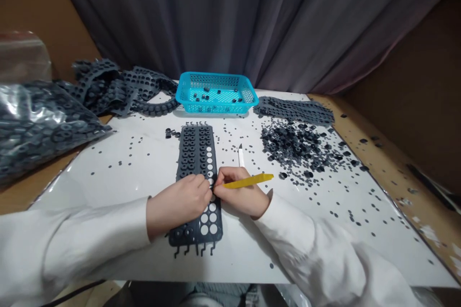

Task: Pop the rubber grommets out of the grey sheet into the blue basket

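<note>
A dark grey rubber sheet (194, 153) full of small round pieces lies lengthwise on the white board (144, 163); its right column shows empty round holes. My left hand (178, 204) rests on the sheet's lower half, fingers curled and pinched at the sheet's right edge. My right hand (239, 196) meets it there, closed around a yellow stick tool (248, 181) whose tip touches the sheet. A white-handled blade tool (240, 156) lies just beyond my right hand.
A turquoise basket (216, 93) with a few dark pieces stands at the back. A heap of loose round pieces (298, 146) and more sheets (295, 110) lie right. Piled sheets (115, 88) and a plastic bag (36, 124) of them sit left. Tiny scraps dot the board.
</note>
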A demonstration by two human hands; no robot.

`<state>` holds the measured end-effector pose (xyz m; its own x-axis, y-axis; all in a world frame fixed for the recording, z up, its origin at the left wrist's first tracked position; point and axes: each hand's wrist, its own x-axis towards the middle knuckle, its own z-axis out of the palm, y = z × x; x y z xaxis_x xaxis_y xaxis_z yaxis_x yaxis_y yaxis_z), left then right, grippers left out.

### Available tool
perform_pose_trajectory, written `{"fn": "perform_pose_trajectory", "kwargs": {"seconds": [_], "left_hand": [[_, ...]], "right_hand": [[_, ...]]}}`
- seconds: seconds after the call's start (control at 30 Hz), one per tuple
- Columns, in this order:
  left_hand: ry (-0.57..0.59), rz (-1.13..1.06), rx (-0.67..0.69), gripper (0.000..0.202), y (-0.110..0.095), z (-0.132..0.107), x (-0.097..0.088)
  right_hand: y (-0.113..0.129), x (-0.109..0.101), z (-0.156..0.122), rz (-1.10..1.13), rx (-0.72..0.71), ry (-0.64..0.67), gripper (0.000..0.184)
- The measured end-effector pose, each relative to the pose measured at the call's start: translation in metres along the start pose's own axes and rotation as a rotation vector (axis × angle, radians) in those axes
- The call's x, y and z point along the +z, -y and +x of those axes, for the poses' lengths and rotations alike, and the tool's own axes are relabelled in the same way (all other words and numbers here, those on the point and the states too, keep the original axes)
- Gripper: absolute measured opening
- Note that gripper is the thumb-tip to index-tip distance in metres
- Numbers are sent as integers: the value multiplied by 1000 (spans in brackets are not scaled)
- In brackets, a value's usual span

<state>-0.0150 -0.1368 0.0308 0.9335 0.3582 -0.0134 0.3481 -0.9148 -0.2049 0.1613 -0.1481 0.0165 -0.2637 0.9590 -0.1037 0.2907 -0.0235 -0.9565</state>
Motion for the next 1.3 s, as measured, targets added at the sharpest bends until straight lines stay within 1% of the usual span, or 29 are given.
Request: {"fn": "perform_pose_trajectory", "kwargs": {"seconds": [0.07,0.13,0.23,0.33,0.47,0.57,0.73,0.9,1.07,1.13,1.2,1.3], "left_hand": [[-55,52,47,23,0,-4,3],[-112,48,65,26,3,-7,7],[-146,-69,32,26,9,-10,11],[-134,-299,-61,24,16,-12,13],[-129,-658,-246,21,22,-15,12],[-136,-825,-359,19,24,-15,12],[-120,-926,-480,20,26,-13,10],[-135,-954,-518,20,25,-13,10],[-248,-910,-646,18,35,-17,9],[-255,-938,-651,17,40,-19,6],[-262,-1037,-670,16,41,-19,2],[-289,-1336,-765,18,39,-19,-1]], "right_hand": [[-2,0,0,15,13,2,8],[-3,0,0,18,21,-1,8],[-6,1,0,2,11,-12,8],[-6,0,0,-13,4,-13,8],[-6,0,0,-10,18,-7,9],[-6,0,0,-4,23,-4,9],[-8,1,0,-5,9,-4,9],[-7,1,-1,1,8,-11,10],[-7,0,0,-13,32,-3,9],[-8,0,0,-17,39,-1,9],[-10,0,1,-8,38,-2,10],[-12,1,0,36,16,-2,8]]}}
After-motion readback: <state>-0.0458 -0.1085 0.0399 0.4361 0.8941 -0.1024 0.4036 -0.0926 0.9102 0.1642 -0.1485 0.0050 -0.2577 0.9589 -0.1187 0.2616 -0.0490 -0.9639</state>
